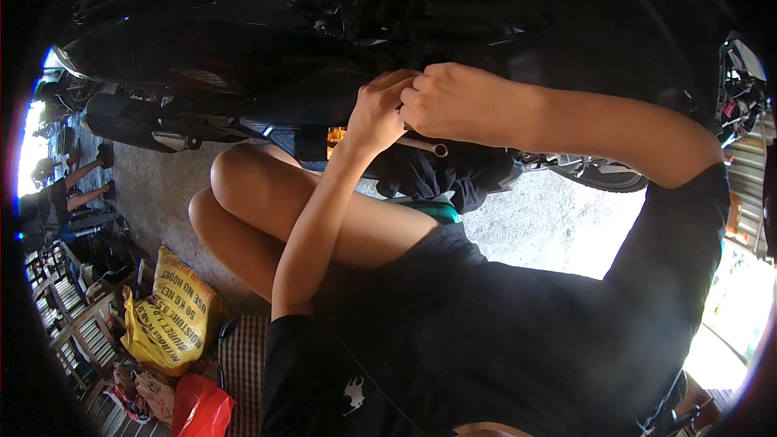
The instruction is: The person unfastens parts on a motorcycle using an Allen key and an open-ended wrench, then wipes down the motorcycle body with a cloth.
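My left hand (379,111) and my right hand (449,103) meet in front of a black motorcycle body (307,57). Curled fingers on both sides press close together, hiding whatever small thing lies between them. From the palm side of my left hand a metal wrench (422,145) sticks out to the right, its ring end showing; the hand seems closed around its other end, which is hidden. My right hand is bent into a pinch, and what it grips cannot be made out.
Dark cloth (441,178) hangs below the hands, above a green seat edge (437,210). A wheel (607,176) shows at right. A yellow sack (174,307) and a red plastic bag (201,406) lie lower left. Another person's legs (85,182) are at far left.
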Demonstrator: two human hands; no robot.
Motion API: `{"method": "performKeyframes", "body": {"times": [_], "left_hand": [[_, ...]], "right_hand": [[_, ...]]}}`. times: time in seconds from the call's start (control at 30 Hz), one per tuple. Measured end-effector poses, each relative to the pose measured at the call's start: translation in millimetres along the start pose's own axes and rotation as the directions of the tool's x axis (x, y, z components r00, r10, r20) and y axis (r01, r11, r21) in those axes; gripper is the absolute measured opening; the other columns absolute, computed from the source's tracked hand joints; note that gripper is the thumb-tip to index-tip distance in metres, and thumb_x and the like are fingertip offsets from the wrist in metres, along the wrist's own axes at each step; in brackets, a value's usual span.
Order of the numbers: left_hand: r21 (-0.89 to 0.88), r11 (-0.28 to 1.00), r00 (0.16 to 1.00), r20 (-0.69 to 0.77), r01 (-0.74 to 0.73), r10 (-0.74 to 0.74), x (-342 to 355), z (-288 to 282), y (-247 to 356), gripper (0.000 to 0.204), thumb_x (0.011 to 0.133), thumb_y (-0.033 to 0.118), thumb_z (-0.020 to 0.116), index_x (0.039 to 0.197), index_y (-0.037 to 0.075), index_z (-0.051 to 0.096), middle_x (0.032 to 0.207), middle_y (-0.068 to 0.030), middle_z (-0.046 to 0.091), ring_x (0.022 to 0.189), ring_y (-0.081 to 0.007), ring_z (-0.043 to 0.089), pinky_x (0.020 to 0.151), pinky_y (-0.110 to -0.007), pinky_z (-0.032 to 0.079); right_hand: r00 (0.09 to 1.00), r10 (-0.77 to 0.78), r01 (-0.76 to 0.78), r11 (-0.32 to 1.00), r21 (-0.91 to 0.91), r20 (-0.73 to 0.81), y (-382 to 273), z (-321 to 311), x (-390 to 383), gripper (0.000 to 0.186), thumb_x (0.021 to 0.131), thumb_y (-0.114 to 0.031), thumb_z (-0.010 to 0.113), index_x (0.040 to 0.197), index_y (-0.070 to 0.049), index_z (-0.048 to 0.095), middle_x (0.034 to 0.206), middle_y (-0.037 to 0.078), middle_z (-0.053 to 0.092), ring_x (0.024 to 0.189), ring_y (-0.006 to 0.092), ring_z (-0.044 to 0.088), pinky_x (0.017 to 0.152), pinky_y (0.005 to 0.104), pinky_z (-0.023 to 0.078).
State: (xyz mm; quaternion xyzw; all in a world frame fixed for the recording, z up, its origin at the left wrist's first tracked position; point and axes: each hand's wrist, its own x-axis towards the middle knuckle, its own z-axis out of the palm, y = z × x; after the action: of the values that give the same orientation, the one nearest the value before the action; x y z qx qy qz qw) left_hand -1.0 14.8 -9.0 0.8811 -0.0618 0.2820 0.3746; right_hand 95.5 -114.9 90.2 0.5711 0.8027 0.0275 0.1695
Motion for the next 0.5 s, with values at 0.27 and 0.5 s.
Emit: {"method": "performKeyframes", "body": {"times": [0.27,0.5], "left_hand": [[-0.05,0.998,0.999,0.038,0.028,-0.026,-1.2,-5.3,1.5,0.024,0.065,0.007,0.074,0.089,0.005,0.068,0.103,-0.0085,0.069,0.09,-0.0278,0.067,0.078,-0.035,0.056],[-0.033,0.999,0.999,0.034,0.008,-0.007,-2.8,0.3,3.0,0.03,0.063,0.003,0.072,0.093,0.005,0.066,0.105,-0.0077,0.067,0.095,-0.0307,0.064,0.081,-0.036,0.054]], "right_hand": [[0.925,-0.112,0.147,0.987,0.07,-0.364,-3.4,-3.4,-1.3,0.013,0.074,-0.007,0.065,0.086,-0.007,0.06,0.089,0.004,0.059,0.085,0.0155,0.062,0.071,0.0266,0.053],[0.973,-0.064,0.041,0.994,-0.103,-0.222,-3.9,-7.0,-2.8,0.009,0.07,-0.013,0.068,0.067,-0.007,0.062,0.071,0.003,0.059,0.065,0.0133,0.061,0.059,0.0258,0.049]]}}
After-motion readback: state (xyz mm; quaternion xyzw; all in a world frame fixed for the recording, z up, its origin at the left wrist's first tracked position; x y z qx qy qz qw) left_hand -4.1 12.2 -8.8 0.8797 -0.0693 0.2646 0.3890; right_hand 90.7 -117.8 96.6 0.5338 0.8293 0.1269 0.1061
